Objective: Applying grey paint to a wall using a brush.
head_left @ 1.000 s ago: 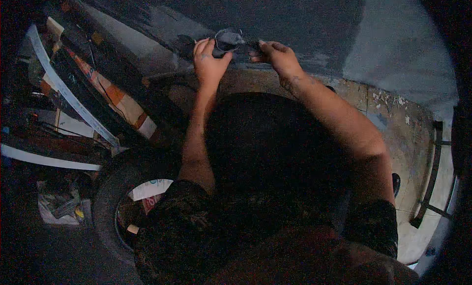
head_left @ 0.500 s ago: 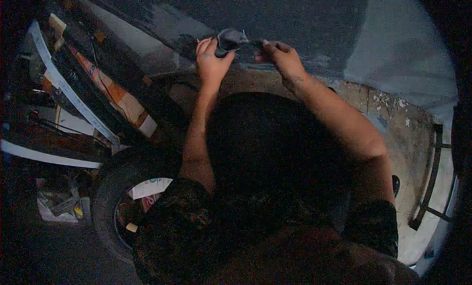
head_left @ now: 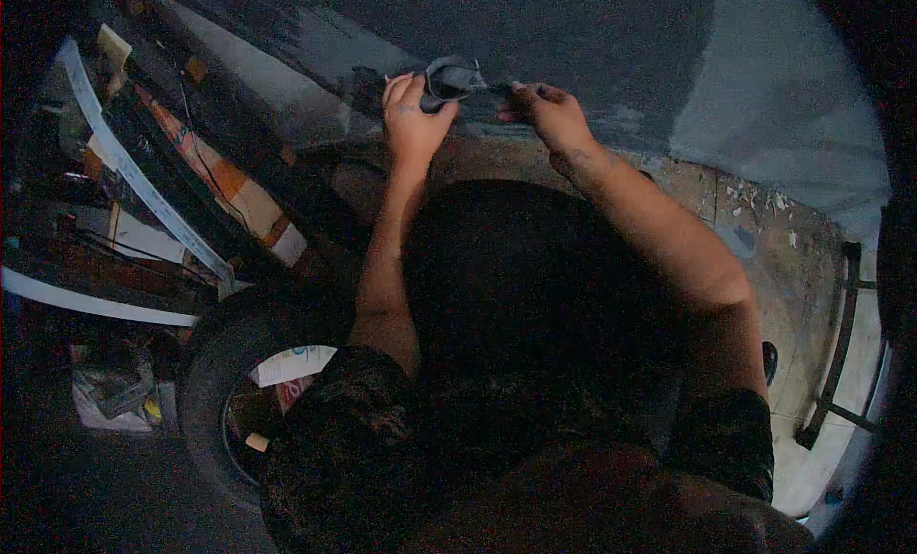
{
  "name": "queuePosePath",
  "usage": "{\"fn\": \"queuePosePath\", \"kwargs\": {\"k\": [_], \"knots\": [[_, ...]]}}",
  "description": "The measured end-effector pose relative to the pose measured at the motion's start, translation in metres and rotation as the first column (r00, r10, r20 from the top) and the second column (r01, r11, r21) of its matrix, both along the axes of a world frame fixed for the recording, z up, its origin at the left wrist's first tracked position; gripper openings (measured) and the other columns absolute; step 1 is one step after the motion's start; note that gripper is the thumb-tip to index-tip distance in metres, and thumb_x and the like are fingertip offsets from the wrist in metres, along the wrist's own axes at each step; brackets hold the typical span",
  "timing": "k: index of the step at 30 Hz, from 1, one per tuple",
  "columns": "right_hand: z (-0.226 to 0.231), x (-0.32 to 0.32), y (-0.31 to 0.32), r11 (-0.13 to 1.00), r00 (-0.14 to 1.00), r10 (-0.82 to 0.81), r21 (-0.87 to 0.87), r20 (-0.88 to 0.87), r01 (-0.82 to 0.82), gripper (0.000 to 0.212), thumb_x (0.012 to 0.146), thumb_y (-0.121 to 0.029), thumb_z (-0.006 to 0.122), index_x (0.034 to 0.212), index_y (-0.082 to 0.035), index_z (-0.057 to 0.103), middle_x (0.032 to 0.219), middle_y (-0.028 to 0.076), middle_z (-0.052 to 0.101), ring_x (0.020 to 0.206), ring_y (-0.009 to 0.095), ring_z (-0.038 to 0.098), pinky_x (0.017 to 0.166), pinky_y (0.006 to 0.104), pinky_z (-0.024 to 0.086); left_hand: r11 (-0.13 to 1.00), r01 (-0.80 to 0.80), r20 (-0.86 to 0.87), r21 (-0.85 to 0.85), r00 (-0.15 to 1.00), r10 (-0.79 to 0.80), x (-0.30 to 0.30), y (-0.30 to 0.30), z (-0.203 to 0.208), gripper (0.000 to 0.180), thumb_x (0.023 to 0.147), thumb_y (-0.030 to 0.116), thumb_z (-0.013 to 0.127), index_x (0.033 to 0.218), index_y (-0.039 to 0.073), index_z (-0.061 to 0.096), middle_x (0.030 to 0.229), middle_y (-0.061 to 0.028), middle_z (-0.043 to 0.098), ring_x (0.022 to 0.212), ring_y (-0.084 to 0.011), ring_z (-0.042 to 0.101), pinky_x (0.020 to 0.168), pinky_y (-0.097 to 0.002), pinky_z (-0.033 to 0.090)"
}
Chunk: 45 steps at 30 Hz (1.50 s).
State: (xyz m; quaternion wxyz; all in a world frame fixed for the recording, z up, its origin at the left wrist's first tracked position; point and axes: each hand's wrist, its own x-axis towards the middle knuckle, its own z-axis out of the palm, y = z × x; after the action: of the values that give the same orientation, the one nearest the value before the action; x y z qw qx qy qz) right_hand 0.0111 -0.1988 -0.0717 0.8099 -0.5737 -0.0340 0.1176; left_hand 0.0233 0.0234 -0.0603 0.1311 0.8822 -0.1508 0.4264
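Note:
My left hand [head_left: 416,124] is wrapped around a dark cup [head_left: 436,103], which is tilted so its round mouth shows. Grey, paint-like stuff coats the inside of the cup. Just right of it, the fingers of my right hand [head_left: 549,115] pinch the dark handle of what looks like a small brush [head_left: 491,85]. Its tip lies at the cup's right rim, though darkness blurs its shape. Both hands are in front of a wall [head_left: 592,38] with dark grey, streaky patches beside a lighter grey area.
On the left lie long boards and strips [head_left: 143,177], leaning at a slant. A tire [head_left: 205,401] with papers inside it is by my left elbow. To the right, white flakes [head_left: 764,201] lie on the floor near a dark metal frame [head_left: 841,344].
The brush's tip has shifted slightly at the cup's rim, and the cup's mouth has turned a little. Both arms stay almost in the same place.

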Motion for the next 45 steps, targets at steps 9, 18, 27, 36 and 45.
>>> {"fn": "queuePosePath", "kwargs": {"k": [9, 18, 27, 36, 45], "knots": [[0.009, -0.007, 0.001, 0.998, 1.0, 0.005, 0.061, 0.003, -0.005, 0.027, 0.094, -0.027, 0.056, 0.101, -0.001, 0.06, 0.094, 0.008, 0.067, 0.085, 0.018, 0.064, 0.092, 0.0351, 0.042, 1.0, 0.015, 0.007, 0.009, 1.0, -0.015, 0.0, 0.001, 0.001, 0.053, 0.058, 0.023, 0.08, 0.1, -0.006, 0.064, 0.106, -0.02, 0.06, 0.108, -0.0365, 0.053, 0.099, -0.0489, 0.038], [0.013, -0.009, 0.001, 0.999, 0.999, 0.014, 0.051, -0.038, -0.012, 0.029, 0.094, -0.027, 0.056, 0.105, 0.0, 0.058, 0.095, 0.011, 0.067, 0.086, 0.018, 0.064, 0.088, 0.034, 0.046, 1.0, 0.004, -0.011, -0.025, 1.0, -0.004, -0.001, 0.003, -0.001, 0.054, 0.058, 0.023, 0.08, 0.101, -0.005, 0.064, 0.108, -0.0198, 0.06, 0.108, -0.0355, 0.053, 0.101, -0.0481, 0.037], [0.007, -0.002, -0.003, 0.992, 0.998, 0.047, 0.12, -0.04, -0.042, 0.032, 0.094, -0.027, 0.057, 0.108, 0.002, 0.056, 0.098, 0.012, 0.067, 0.087, 0.019, 0.064, 0.089, 0.0347, 0.047, 1.0, 0.012, 0.037, 0.001, 0.999, -0.012, 0.002, -0.001, -0.001, 0.054, 0.058, 0.024, 0.08, 0.099, -0.007, 0.063, 0.105, -0.0191, 0.06, 0.106, -0.0359, 0.054, 0.102, -0.0481, 0.037], [0.02, -0.003, -0.02, 0.977, 1.0, 0.007, 0.211, -0.013, -0.004, 0.031, 0.094, -0.03, 0.055, 0.105, -0.001, 0.058, 0.098, 0.011, 0.064, 0.089, 0.021, 0.062, 0.089, 0.0359, 0.045, 0.989, -0.025, -0.036, -0.146, 0.999, 0.02, 0.005, 0.007, -0.028, 0.053, 0.058, 0.026, 0.081, 0.096, -0.007, 0.063, 0.102, -0.0207, 0.06, 0.105, -0.0385, 0.052, 0.102, -0.0483, 0.036], [-0.007, 0.028, -0.034, 0.997, 0.999, -0.025, 0.073, 0.041, 0.022, 0.04, 0.093, -0.038, 0.053, 0.11, -0.002, 0.057, 0.103, 0.009, 0.06, 0.096, 0.021, 0.059, 0.089, 0.0336, 0.041, 0.923, -0.151, -0.309, -0.353, 0.95, 0.037, 0.011, 0.041, -0.087, 0.056, 0.058, 0.029, 0.082, 0.1, -0.003, 0.065, 0.105, -0.0201, 0.06, 0.105, -0.0373, 0.054, 0.097, -0.0457, 0.041]]}}
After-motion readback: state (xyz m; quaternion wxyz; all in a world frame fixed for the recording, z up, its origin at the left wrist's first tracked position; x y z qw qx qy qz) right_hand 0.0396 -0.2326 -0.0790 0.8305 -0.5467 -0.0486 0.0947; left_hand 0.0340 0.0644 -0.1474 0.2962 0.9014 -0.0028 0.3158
